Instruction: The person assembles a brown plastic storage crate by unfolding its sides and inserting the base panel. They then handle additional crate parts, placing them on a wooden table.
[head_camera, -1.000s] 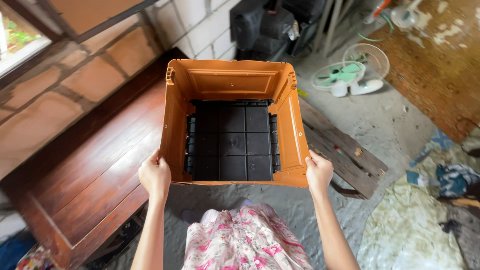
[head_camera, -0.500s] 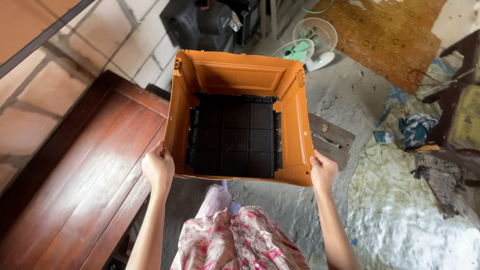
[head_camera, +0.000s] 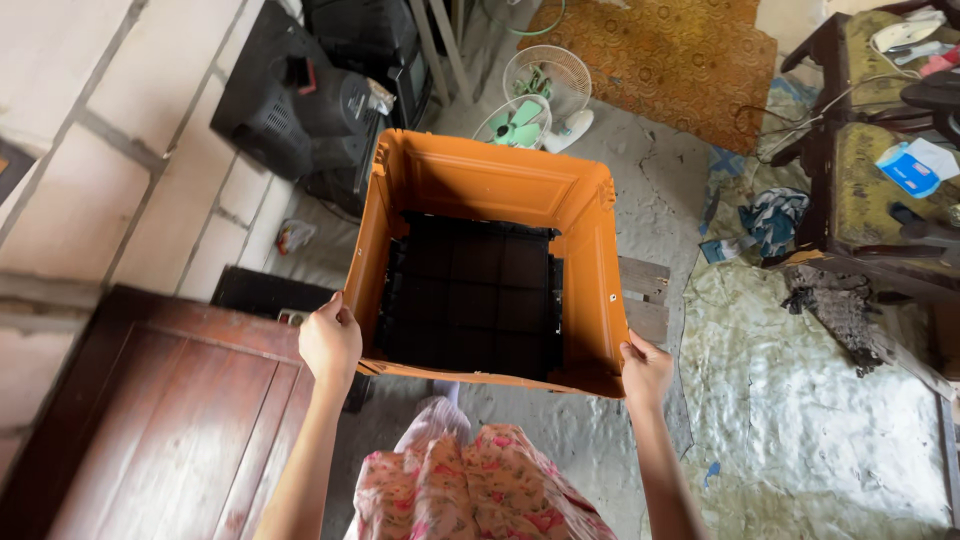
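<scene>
- An orange plastic crate (head_camera: 490, 190) with a black grid floor fills the middle of the frame, held up off the ground with its open top facing the camera.
- The left hand (head_camera: 330, 342) is closed around the crate's near left corner, at lower left of centre.
- The right hand (head_camera: 646, 372) is closed around the near right corner, at lower right of centre; the two hands are well apart, one at each end of the near rim.
- A pink flowered garment (head_camera: 480, 490) shows at the bottom centre, below the crate.
- A dark wooden panel (head_camera: 150, 420) lies at the lower left, beside a pale block wall (head_camera: 120, 150) that runs up the left side.
- Two small white fans (head_camera: 535, 95) lie on the concrete floor just beyond the crate's far rim, at upper centre.
- A patterned orange rug (head_camera: 660, 50) lies at the top, right of centre.
- A dark wooden chair with yellow-green cushions (head_camera: 880, 180) stands at the upper right, with a blue-and-white packet (head_camera: 905, 165) on it.
- A crumpled pale plastic sheet (head_camera: 810, 400) covers the floor at the lower right.
</scene>
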